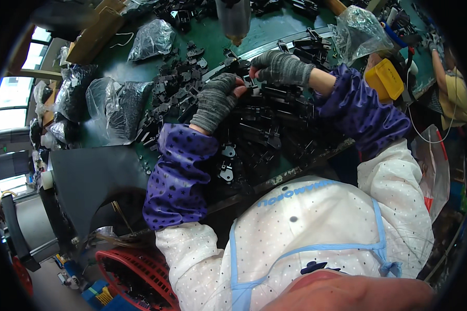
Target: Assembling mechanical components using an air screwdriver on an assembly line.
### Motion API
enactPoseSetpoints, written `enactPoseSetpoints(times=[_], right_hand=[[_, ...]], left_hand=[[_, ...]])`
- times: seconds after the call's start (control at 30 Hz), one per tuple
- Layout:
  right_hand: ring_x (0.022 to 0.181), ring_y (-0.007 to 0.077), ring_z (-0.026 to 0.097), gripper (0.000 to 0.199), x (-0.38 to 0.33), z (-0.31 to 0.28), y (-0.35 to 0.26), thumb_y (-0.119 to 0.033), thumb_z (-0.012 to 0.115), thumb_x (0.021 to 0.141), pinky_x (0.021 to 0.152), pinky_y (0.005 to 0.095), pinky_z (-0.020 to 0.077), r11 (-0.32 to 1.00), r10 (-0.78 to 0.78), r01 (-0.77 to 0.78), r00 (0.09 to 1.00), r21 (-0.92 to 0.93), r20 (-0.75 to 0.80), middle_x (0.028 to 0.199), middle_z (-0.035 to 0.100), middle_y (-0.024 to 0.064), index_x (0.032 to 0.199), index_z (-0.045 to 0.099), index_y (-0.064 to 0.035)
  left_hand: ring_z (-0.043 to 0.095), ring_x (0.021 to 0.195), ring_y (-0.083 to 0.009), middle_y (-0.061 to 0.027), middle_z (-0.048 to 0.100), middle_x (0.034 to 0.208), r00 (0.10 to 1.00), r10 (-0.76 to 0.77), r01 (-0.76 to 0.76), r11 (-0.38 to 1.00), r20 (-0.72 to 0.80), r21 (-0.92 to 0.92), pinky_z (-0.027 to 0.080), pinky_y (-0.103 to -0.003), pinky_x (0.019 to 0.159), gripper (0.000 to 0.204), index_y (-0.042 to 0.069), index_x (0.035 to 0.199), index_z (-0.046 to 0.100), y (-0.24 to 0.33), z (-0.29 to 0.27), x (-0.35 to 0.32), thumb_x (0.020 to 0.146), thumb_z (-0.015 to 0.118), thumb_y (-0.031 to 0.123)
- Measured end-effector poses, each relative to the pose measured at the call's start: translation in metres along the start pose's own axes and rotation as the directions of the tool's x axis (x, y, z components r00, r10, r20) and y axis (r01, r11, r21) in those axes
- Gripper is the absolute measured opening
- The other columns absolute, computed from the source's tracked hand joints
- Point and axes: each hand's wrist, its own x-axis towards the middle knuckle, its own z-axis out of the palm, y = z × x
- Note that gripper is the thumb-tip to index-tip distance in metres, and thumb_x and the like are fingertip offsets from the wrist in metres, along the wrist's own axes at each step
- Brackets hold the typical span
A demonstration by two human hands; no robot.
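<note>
Both hands wear grey fingerless knit gloves and meet over a pile of black metal bracket-like parts [267, 137] on the green worktable. My left hand [217, 102] is closed, thumb and fingertips pinched together at the pile's middle. Just right of it, my right hand [282, 68] is bent inward, its fingertips also drawn together. Whatever lies between the fingers is too small and dark to make out. Smaller black parts [179, 85] are heaped left of my hands. Above them hangs a cylindrical tool head [234, 20] with a brass-coloured tip.
Clear plastic bags of parts [153, 40] stand at the far left, another bag [360, 33] at the far right. A yellow container [385, 80] sits beside my right sleeve. A red basket [140, 274] is low on the left. Another person [454, 93] works at the right edge.
</note>
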Motion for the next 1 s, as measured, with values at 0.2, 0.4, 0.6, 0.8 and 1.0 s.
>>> enactPoseSetpoints(times=[0.2,0.4,0.6,0.8,1.0], right_hand=[[0.067,0.0080,0.053,0.015,0.014,0.010,0.020,-0.012,0.059,0.076,0.061,0.0224,0.0451,0.957,0.014,-0.025,0.999,0.288,0.040,0.073,0.059,0.0013,0.087,0.060,-0.0021],[0.069,0.0080,0.053,0.015,0.016,0.014,0.007,-0.012,0.061,0.076,0.063,0.0220,0.0440,0.989,-0.061,0.057,0.998,0.133,0.025,0.072,0.060,0.0022,0.087,0.061,-0.0022],[0.065,0.0110,0.053,0.021,0.004,0.017,0.026,-0.021,0.058,0.078,0.059,0.0244,0.0429,0.990,-0.132,0.126,0.983,-0.056,-0.130,0.072,0.059,0.0062,0.087,0.056,-0.0017],[0.055,0.0187,0.054,0.014,-0.078,0.038,-0.042,-0.019,0.054,0.080,0.052,0.0244,0.0447,0.229,-0.831,0.335,0.557,-0.914,-0.004,0.071,0.055,0.0055,0.087,0.052,-0.0073],[0.069,0.0167,0.054,0.045,-0.085,-0.026,-0.057,-0.030,0.069,0.067,0.063,0.0269,0.0461,0.355,-0.929,0.143,-0.056,-0.924,-0.366,0.080,0.052,0.0048,0.098,0.053,-0.0025]], left_hand=[[0.058,0.076,-0.0185,-0.0086,0.060,0.081,0.999,0.004,-0.010,0.995,-0.054,-0.100,0.045,-0.029,0.068,0.019,0.003,0.083,0.057,0.000,0.015,0.001,0.068,0.067,0.009],[0.057,0.068,-0.0174,-0.0074,0.059,0.073,0.989,-0.098,0.094,0.995,-0.112,-0.045,0.044,-0.029,0.064,0.019,0.004,0.079,0.057,0.008,0.012,-0.006,0.067,0.068,0.012],[0.056,0.066,-0.0164,-0.0078,0.059,0.070,0.994,-0.068,0.048,0.971,-0.080,-0.234,0.044,-0.029,0.062,0.016,0.004,0.077,0.055,0.007,0.031,0.009,0.069,0.066,0.012],[0.055,0.064,-0.0158,-0.0078,0.058,0.069,0.978,-0.163,0.150,0.983,-0.130,-0.108,0.044,-0.030,0.060,0.016,0.004,0.078,0.054,0.016,0.012,-0.004,0.069,0.065,0.012],[0.055,0.065,-0.0158,-0.0067,0.057,0.069,0.984,-0.116,0.085,0.974,-0.137,-0.212,0.044,-0.028,0.061,0.016,0.005,0.078,0.054,-0.003,0.026,-0.004,0.070,0.065,0.013]])
